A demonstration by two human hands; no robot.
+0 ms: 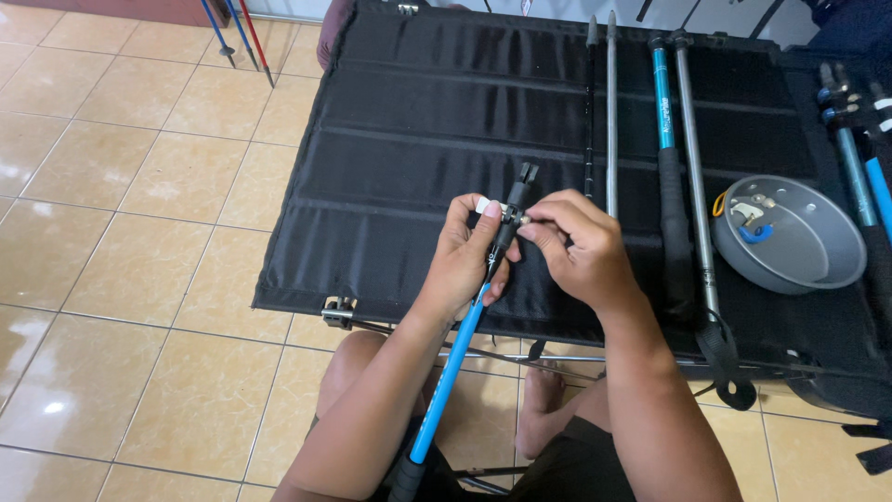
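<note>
The person holds a blue trekking pole (452,372) upright over the lap, near the front edge of the black folding table (390,139). The left hand (465,260) is wrapped closed around the pole just below its black clamp (514,209). The fingertips (531,226) of the right hand (581,251) pinch a small metal screw at the clamp. The tube looks light, stiff and smooth, so it seems best gripped near the clamp. A grey bowl (818,256) with small parts stands to the right.

Open black fabric table (409,139) left of hands; poles (609,112) and grey bowl (790,237) crowding the right.
</note>
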